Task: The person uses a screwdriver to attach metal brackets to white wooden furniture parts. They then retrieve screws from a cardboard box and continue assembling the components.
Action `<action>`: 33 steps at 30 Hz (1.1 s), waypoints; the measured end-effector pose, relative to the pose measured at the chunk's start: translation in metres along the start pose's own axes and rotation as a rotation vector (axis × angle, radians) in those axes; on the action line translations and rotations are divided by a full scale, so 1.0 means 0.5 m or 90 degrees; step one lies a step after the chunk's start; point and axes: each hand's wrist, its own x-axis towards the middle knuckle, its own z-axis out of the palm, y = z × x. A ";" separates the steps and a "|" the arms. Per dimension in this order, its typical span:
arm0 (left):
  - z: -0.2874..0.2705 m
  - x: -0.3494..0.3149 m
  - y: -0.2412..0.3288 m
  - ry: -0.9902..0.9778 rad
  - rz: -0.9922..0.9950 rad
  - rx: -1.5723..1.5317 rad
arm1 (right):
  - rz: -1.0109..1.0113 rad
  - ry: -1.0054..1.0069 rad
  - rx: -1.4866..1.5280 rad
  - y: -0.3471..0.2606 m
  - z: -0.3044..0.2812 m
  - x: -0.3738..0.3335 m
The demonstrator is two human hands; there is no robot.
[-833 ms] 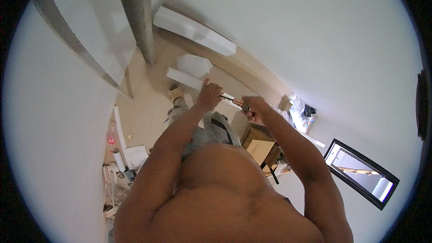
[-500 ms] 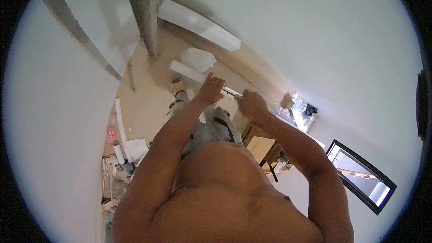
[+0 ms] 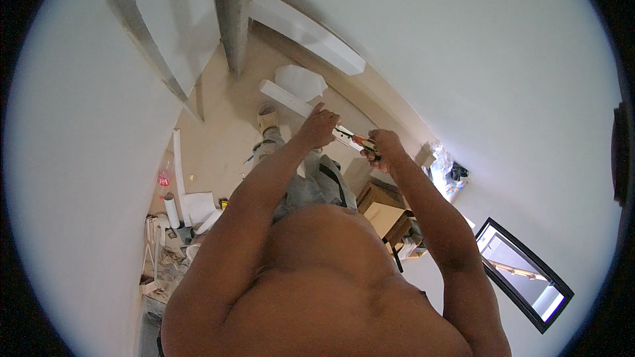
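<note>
A long white strip (image 3: 286,98) runs slantwise in front of me, above the floor. My left hand (image 3: 320,126) is closed around its middle. Just right of it, my right hand (image 3: 385,148) grips what looks like a screwdriver (image 3: 360,142), with a thin dark shaft and an orange-and-black handle. The shaft points left along the strip toward my left fingers. Its tip is too small to make out, and part of the handle is hidden by my right fingers.
A white boxy panel (image 3: 307,30) lies along the far wall, with a white piece (image 3: 301,82) nearby. Grey posts (image 3: 234,20) rise at the upper left. Cardboard boxes (image 3: 383,217) stand at right, near a black-framed mirror (image 3: 526,274). Clutter and a white roll (image 3: 172,210) lie at left.
My right hand has turned and its fingers now show around the orange-and-black handle, which was hidden before. Both hands and the strip sit slightly further right in view, as does the room.
</note>
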 end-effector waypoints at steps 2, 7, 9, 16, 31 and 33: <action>-0.001 0.001 -0.001 -0.017 -0.003 -0.009 | 0.078 -0.050 0.178 -0.001 0.004 -0.016; -0.003 0.003 -0.004 0.009 0.015 -0.001 | -0.323 0.142 -0.582 0.012 0.044 -0.044; -0.004 0.002 -0.003 0.002 0.014 0.010 | -0.427 0.156 -0.667 0.022 0.032 -0.018; -0.008 0.000 0.003 -0.028 -0.008 -0.005 | 0.087 -0.102 0.060 0.044 0.007 0.044; -0.011 0.009 0.007 -0.048 -0.010 -0.006 | -0.126 0.039 -0.353 -0.016 0.020 -0.023; -0.013 0.009 0.006 -0.045 -0.020 -0.003 | -0.272 0.117 -0.512 0.002 0.031 -0.028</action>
